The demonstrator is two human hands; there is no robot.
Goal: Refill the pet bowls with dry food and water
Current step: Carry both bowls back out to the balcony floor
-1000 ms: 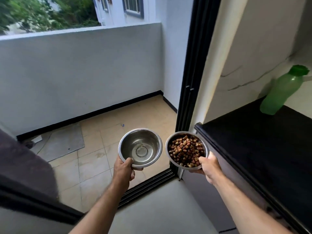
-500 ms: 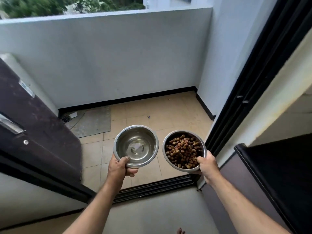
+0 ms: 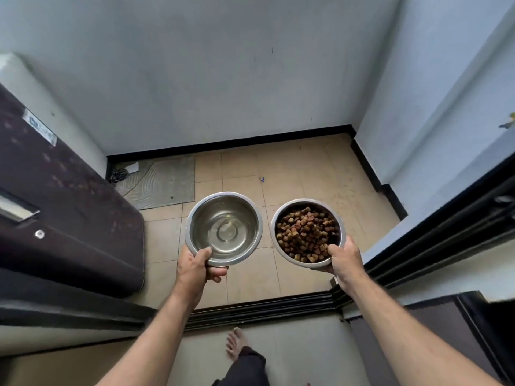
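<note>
I carry two steel bowls over the balcony floor. My left hand [image 3: 196, 267] grips the near rim of the water bowl [image 3: 224, 228], thumb inside the rim and fingers underneath; clear water lies in its bottom. My right hand [image 3: 344, 260] grips the near rim of the food bowl [image 3: 308, 232], which is full of brown dry kibble [image 3: 305, 232]. Both bowls are level, side by side, a small gap between them.
Beige tiled balcony floor [image 3: 292, 176] lies ahead, past a black sliding-door track [image 3: 259, 309]. A dark open door [image 3: 64, 207] stands at left, a grey mat [image 3: 164, 182] in the far left corner. White walls enclose the balcony. My bare foot [image 3: 235, 342] is just behind the track.
The view has tilted down and moved forward to the doorway. The counter and green bottle have left the view. Both bowls stay held side by side.
</note>
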